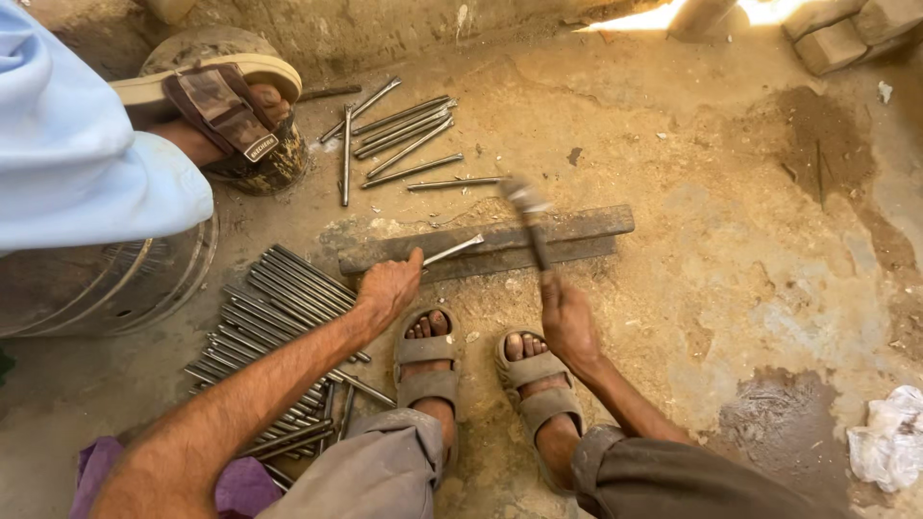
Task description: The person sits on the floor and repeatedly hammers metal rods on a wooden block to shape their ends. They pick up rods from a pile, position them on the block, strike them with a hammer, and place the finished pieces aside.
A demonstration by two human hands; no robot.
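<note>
My left hand (386, 288) pinches a thin metal rod (454, 249) and holds it flat on a long dark iron bar (577, 231) that lies on the dirt floor. My right hand (567, 322) grips the handle of a hammer (528, 204), whose blurred head hangs just above the bar, to the right of the rod's tip. My two sandalled feet (481, 370) rest close in front of the bar.
A pile of several metal rods (279, 308) lies left of my left arm. More rods (399, 135) are scattered beyond the bar. Another person's sandalled foot (226, 106) rests on a round drum at far left. A crumpled white rag (889, 442) lies at right.
</note>
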